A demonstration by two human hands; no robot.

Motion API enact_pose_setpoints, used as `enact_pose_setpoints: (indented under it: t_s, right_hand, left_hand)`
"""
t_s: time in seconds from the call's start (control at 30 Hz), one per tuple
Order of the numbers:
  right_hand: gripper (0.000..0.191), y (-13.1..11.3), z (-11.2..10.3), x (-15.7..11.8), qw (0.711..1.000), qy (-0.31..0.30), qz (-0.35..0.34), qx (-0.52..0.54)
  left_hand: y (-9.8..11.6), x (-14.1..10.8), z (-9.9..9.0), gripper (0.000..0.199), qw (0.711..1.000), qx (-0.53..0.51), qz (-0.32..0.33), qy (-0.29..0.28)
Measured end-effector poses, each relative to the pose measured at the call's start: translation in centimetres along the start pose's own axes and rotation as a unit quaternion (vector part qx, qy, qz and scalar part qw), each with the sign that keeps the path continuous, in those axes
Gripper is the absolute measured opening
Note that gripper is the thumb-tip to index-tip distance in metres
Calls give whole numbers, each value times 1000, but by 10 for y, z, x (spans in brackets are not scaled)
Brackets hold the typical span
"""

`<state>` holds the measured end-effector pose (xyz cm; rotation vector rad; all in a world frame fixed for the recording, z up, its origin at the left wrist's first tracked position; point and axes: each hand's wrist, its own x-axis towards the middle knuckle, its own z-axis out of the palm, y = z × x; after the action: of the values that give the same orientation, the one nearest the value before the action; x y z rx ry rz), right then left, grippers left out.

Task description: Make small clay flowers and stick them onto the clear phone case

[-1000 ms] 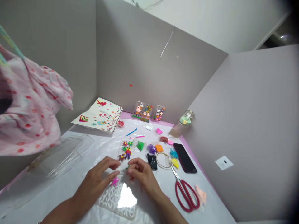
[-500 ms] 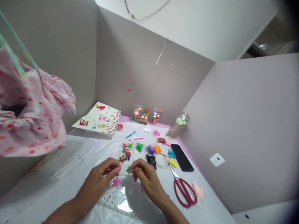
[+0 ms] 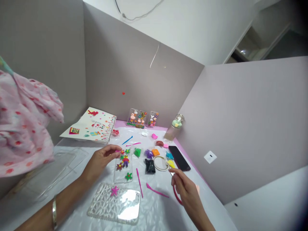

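My left hand (image 3: pixel 102 160) pinches a small bit of pink clay (image 3: pixel 117 150) at its fingertips, over the upper left corner of a clear phone case (image 3: pixel 117 175). On that case sit several clay flowers and a small clay figure (image 3: pixel 125 161) in red, yellow and purple. My right hand (image 3: pixel 184 186) is over the red-handled scissors (image 3: pixel 177 195), covering much of them. Its index finger reaches toward a packet of yellow clay (image 3: pixel 171 164), with a gap to the thumb. A pink clay flower (image 3: pixel 115 191) lies on a patterned clear sheet (image 3: pixel 103 202) in front.
Packets of green (image 3: pixel 137 152), purple (image 3: pixel 149 154), orange (image 3: pixel 155 152) and black clay (image 3: pixel 150 166) lie near a bangle (image 3: pixel 161 163). Pink modelling tools (image 3: pixel 157 191), a phone (image 3: pixel 179 158), a bottle (image 3: pixel 173 128), decorated cases (image 3: pixel 153 118) and a drawing book (image 3: pixel 92 125) surround them.
My right hand has moved right, from beside the case to over the scissors. My left hand has moved up to the case's top left corner. Pink tools are now uncovered; the view has shifted.
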<state>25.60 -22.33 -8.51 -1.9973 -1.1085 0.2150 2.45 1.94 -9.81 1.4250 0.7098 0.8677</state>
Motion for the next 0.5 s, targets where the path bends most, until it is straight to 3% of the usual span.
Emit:
enact_pose_setpoints:
  t_s: [0.27, 0.4, 0.5]
  right_hand:
    - [33, 20, -3, 11, 973, 31, -34, -225]
    - [31, 32, -12, 7, 934, -13, -7, -356]
    - [29, 51, -16, -5, 906, -50, 13, -420]
  left_hand:
    - [-31, -12, -7, 41, 995, -58, -46, 60]
    - [-41, -7, -21, 39, 983, -147, -32, 107]
    - [-46, -2, -27, 39, 974, -194, -49, 108]
